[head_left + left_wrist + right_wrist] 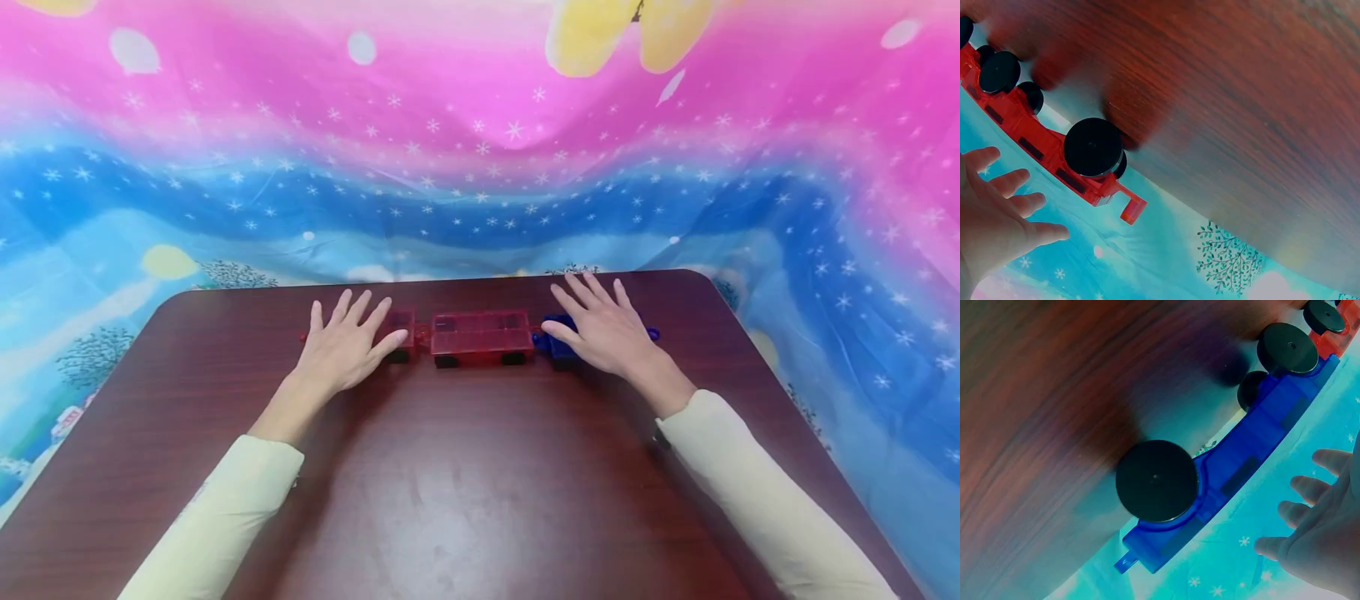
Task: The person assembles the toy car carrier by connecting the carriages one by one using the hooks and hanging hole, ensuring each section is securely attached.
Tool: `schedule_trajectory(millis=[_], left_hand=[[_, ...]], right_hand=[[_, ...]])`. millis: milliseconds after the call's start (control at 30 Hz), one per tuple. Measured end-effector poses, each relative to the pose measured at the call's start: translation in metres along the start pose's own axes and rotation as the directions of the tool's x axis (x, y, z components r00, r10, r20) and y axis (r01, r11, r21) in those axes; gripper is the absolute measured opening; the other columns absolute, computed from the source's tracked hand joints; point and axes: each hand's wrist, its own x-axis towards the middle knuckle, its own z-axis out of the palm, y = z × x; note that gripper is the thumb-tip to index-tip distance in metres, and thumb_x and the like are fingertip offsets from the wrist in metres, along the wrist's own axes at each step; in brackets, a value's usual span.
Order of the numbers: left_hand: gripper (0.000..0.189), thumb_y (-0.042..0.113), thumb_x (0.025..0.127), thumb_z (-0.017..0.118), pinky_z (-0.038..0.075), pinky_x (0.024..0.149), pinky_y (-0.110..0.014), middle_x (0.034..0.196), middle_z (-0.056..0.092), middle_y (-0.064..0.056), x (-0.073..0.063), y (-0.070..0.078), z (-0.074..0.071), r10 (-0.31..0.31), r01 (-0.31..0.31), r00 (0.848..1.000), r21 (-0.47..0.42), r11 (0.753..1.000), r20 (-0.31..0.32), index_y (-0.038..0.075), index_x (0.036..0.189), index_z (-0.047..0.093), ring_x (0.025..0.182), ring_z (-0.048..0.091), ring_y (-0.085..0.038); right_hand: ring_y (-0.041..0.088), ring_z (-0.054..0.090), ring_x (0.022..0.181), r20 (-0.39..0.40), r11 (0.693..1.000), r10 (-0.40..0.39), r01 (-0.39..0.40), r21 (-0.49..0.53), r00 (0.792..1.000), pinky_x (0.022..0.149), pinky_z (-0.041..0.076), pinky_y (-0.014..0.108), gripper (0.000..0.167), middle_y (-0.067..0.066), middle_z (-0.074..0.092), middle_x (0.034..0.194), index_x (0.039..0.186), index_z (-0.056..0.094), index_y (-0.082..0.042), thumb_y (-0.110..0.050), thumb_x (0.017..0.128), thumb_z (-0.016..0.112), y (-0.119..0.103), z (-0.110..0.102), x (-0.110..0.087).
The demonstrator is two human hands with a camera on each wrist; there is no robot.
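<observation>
Three see-through toy train cars with black wheels stand coupled in a row on the table. In the head view a red car (480,337) is in the middle, another red car (406,323) lies partly behind my left hand (343,346), and a blue car (560,355) is partly hidden by my right hand (606,329). Both hands are spread with straight fingers and hold nothing. A gap shows between the left hand and the red car (1041,134) in the left wrist view. The right wrist view likewise shows the right hand apart from the blue car (1241,465).
A dark brown wooden table (465,467) with rounded far corners bears the cars near its far edge. Behind it and at its sides hangs a pink and blue cloth (465,167) with snowflakes. Small hooks stick out at both ends of the row.
</observation>
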Motion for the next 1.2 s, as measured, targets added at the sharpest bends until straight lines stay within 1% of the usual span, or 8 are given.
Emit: schedule_trajectory(millis=[267, 400, 667, 967, 1200], left_hand=[[0.083, 0.072, 0.099, 0.031, -0.01, 0.114, -0.069, 0.166, 0.02, -0.02, 0.0, 0.001, 0.002, 0.021, -0.022, 1.0, -0.011, 1.0, -0.013, 0.018, 0.163, 0.026, 0.153, 0.006, -0.043], [0.083, 0.072, 0.099, 0.031, -0.01, 0.115, -0.069, 0.166, 0.02, -0.019, 0.001, 0.001, 0.002, 0.026, -0.026, 1.0, -0.019, 0.999, -0.015, 0.018, 0.163, 0.025, 0.153, 0.005, -0.042], [0.083, 0.072, 0.099, 0.031, -0.008, 0.115, -0.069, 0.166, 0.022, -0.019, 0.0, -0.003, 0.003, 0.03, -0.03, 0.999, -0.017, 0.999, -0.02, 0.018, 0.163, 0.026, 0.153, 0.007, -0.042], [0.084, 0.073, 0.099, 0.03, -0.003, 0.116, -0.068, 0.164, 0.027, -0.018, 0.0, -0.008, 0.006, 0.049, -0.05, 0.998, -0.012, 0.999, -0.05, 0.019, 0.163, 0.026, 0.153, 0.014, -0.041], [0.081, 0.07, 0.1, 0.035, 0.003, 0.117, -0.067, 0.162, 0.032, -0.018, 0.0, -0.011, 0.007, 0.069, -0.069, 0.995, -0.001, 0.998, -0.078, 0.016, 0.161, 0.033, 0.151, 0.02, -0.041]], right_hand=[[0.029, -0.001, 0.156, -0.01, 0.999, -0.035, 0.035, -0.012, 0.999, 0.12, -0.004, 0.061, 0.08, 0.01, 0.013, 0.169, 0.164, 0.021, -0.02, -0.07, 0.101, 0.03, -0.013, 0.0, 0.008], [0.029, 0.0, 0.156, -0.025, 0.999, -0.051, 0.05, -0.018, 0.998, 0.12, -0.001, 0.061, 0.079, 0.009, 0.014, 0.169, 0.164, 0.022, -0.02, -0.069, 0.101, 0.031, -0.019, 0.0, 0.01], [0.03, 0.005, 0.156, -0.032, 0.997, -0.073, 0.073, -0.005, 0.997, 0.121, 0.002, 0.058, 0.077, 0.008, 0.015, 0.169, 0.163, 0.024, -0.02, -0.067, 0.102, 0.031, -0.031, 0.002, 0.017], [0.028, 0.007, 0.156, -0.031, 0.995, -0.099, 0.099, -0.015, 0.995, 0.122, 0.004, 0.058, 0.078, 0.005, 0.017, 0.169, 0.163, 0.025, -0.022, -0.069, 0.102, 0.032, -0.044, 0.002, 0.026], [0.027, 0.009, 0.156, -0.029, 0.993, -0.121, 0.121, -0.004, 0.992, 0.121, 0.005, 0.059, 0.078, 0.007, 0.023, 0.167, 0.162, 0.028, -0.021, -0.07, 0.101, 0.034, -0.057, 0.004, 0.034]])
